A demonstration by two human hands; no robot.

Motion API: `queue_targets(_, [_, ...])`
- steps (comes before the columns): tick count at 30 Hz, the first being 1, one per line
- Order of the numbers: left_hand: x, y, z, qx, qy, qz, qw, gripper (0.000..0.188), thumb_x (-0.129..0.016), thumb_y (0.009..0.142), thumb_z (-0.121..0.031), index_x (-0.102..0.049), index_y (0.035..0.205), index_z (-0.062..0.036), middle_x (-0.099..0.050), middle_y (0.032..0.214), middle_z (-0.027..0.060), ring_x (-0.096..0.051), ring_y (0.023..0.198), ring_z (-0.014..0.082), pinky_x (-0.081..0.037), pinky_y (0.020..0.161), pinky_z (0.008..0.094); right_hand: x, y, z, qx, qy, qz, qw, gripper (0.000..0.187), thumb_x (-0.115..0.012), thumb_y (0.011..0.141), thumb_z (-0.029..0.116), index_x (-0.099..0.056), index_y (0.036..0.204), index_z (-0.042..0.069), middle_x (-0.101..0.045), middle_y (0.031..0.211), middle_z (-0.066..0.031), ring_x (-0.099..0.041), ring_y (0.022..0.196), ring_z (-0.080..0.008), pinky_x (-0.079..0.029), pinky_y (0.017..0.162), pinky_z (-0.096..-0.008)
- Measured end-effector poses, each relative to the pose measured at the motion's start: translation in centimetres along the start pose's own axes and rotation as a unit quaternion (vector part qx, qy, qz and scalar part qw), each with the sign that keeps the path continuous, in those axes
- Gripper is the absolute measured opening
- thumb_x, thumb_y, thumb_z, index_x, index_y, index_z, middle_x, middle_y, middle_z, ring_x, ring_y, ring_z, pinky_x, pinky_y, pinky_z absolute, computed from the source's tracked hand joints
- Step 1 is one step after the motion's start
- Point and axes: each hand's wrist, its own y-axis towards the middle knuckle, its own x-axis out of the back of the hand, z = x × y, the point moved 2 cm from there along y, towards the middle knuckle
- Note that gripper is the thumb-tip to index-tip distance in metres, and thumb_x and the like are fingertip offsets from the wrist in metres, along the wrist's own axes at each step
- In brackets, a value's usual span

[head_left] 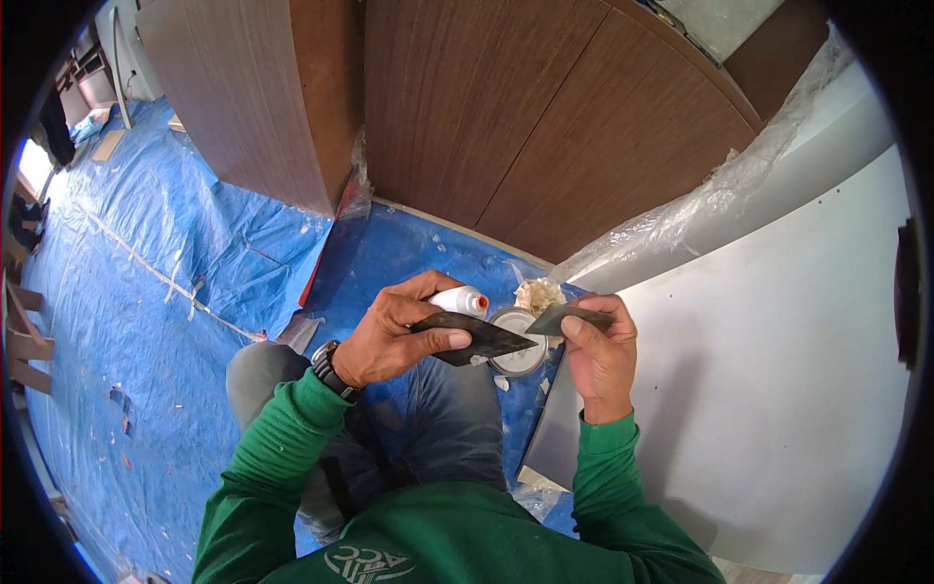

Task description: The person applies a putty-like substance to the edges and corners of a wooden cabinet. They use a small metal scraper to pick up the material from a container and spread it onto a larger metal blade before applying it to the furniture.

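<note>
My left hand (pixel 381 336) is closed around a dark, flat scraper blade (pixel 486 338), its thumb pressed on top. A white tube (pixel 457 301) with an orange-red tip is also gripped in that hand, behind the blade. Between thumb and fingers, my right hand (pixel 601 362) pinches a second dark flat blade (pixel 553 317). The two blades point toward each other, their tips close together; whether they touch I cannot tell. Below them stands a round tin (pixel 519 366) with a greyish-white top, partly hidden by the blades. Crumpled cream-coloured material (pixel 538 293) lies just beyond the tin.
Blue sheeting (pixel 175 389) covers the floor. Brown wood-grain panels (pixel 467 107) rise in front. A large white panel (pixel 759 389) spans the right side, with clear plastic wrap (pixel 671 219) along its far side. Dark-clothed legs (pixel 55 127) show at the far left.
</note>
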Motion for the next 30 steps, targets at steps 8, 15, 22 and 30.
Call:
queue_targets(8, [0.1,-0.3,0.1,-0.013,0.035,-0.009,0.999,0.023,-0.079,0.091,-0.014,-0.078,0.106,0.0024,-0.069,0.117,0.0119,-0.066,0.106,0.0216,-0.053,0.091,0.0364,-5.5,-0.1,4.9,0.09,-0.259,0.025,0.961,0.025,-0.083,0.083,-0.002,-0.068,0.104,-0.002,-0.073,0.101,-0.0113,-0.072,0.093,-0.0155,-0.058,0.083,-0.0282])
queue_targets(15, [-0.1,-0.4,-0.3,-0.034,0.044,-0.024,0.998,0.024,-0.079,0.092,-0.017,-0.079,0.106,0.0017,-0.07,0.108,0.012,-0.068,0.096,0.0202,-0.054,0.081,0.0351,-7.3,0.2,5.9,0.095,-0.329,0.082,0.936,0.024,-0.081,0.086,-0.001,-0.067,0.104,-0.003,-0.077,0.094,-0.0134,-0.074,0.086,-0.0154,-0.058,0.075,-0.0268])
queue_targets(22, [-0.1,-0.4,-0.5,-0.04,0.066,-0.024,0.997,0.023,-0.079,0.092,-0.017,-0.079,0.104,0.0022,-0.07,0.102,0.0106,-0.066,0.091,0.019,-0.054,0.078,0.0342,-7.7,0.7,5.5,0.093,-0.326,0.084,0.937,0.025,-0.081,0.087,0.001,-0.064,0.104,-0.002,-0.078,0.09,-0.0115,-0.074,0.083,-0.0128,-0.057,0.071,-0.0254])
queue_targets(30, [-0.3,-0.2,-0.7,-0.047,0.073,-0.023,0.996,0.021,-0.079,0.092,-0.016,-0.079,0.102,0.002,-0.07,0.101,0.0101,-0.066,0.089,0.0187,-0.054,0.075,0.0346,-8.0,1.6,5.7,0.114,-0.354,0.119,0.921,0.015,-0.081,0.086,0.001,-0.07,0.096,-0.002,-0.077,0.086,-0.0087,-0.072,0.078,-0.0104,-0.056,0.067,-0.0249])
